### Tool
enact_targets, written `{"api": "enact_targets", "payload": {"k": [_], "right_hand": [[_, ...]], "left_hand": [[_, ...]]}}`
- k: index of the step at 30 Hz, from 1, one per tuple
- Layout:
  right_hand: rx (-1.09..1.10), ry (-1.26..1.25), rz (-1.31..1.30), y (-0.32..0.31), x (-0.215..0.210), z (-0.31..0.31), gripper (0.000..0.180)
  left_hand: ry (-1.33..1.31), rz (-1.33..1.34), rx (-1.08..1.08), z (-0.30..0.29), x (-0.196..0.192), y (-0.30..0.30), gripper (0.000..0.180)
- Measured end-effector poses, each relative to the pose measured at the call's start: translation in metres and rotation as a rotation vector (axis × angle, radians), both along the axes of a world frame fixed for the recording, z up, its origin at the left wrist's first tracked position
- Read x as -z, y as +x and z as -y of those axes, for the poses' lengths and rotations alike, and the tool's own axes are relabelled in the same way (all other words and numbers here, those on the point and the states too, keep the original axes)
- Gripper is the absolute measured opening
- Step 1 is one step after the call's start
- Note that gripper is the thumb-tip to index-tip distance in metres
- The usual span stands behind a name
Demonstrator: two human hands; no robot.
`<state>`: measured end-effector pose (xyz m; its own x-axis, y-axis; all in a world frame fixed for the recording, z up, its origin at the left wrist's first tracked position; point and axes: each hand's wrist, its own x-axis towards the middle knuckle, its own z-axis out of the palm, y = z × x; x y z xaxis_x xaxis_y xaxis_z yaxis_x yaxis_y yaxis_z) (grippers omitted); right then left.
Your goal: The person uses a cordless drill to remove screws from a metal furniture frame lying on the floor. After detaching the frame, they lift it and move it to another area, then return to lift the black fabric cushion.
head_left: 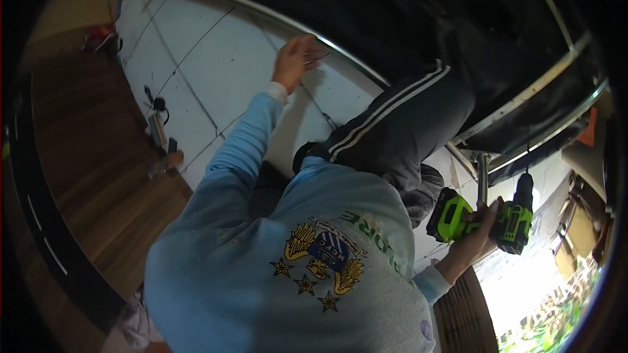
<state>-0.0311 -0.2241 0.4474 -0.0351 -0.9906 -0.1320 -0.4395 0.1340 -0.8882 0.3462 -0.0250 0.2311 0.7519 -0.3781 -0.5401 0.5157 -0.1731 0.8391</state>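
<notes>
My right hand (479,238) is wrapped round the grip of a green and black cordless drill (514,223). The drill's dark chuck points up toward a metal frame, with a thin bit showing at its tip. Over the white tiles my left hand (298,60) reaches out with its fingers apart, close to the shiny metal rail (261,10). Whether the fingertips touch the rail I cannot tell. That rail edges a large black-covered panel (392,13), which has a pale crossbar (523,97) on its right side.
White floor tiles (196,46) spread at the left, beside a brown wood-look surface (78,137). A power strip (157,129) with a black plug lies at its edge. A metal tube (483,180) stands near the drill. Cardboard (579,235) and greenery (556,314) are at right.
</notes>
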Motion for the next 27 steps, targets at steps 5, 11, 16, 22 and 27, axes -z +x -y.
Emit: {"api": "enact_targets", "payload": {"k": [5,11,16,22,27], "right_hand": [[-0.013,-0.037,-0.02,-0.002,0.003,0.019,0.041],[0.039,-0.028,0.053,0.023,-0.017,0.011,0.035],[0.0,-0.033,-0.017,0.024,-0.025,0.008,0.033],[-0.069,-0.095,-0.078,0.036,-0.029,0.003,0.033],[-0.089,-0.091,-0.077,0.049,-0.03,-0.002,0.033]], "left_hand": [[0.834,-0.098,-0.221,-0.222,0.18,-0.027,0.047],[1.181,-0.086,0.018,-0.224,0.184,-0.098,0.05],[1.237,-0.035,0.147,-0.198,0.181,-0.092,0.041],[1.368,-0.132,0.039,-0.262,0.179,-0.112,0.043],[1.474,-0.465,-0.078,-0.348,0.209,-0.124,0.047]]}}
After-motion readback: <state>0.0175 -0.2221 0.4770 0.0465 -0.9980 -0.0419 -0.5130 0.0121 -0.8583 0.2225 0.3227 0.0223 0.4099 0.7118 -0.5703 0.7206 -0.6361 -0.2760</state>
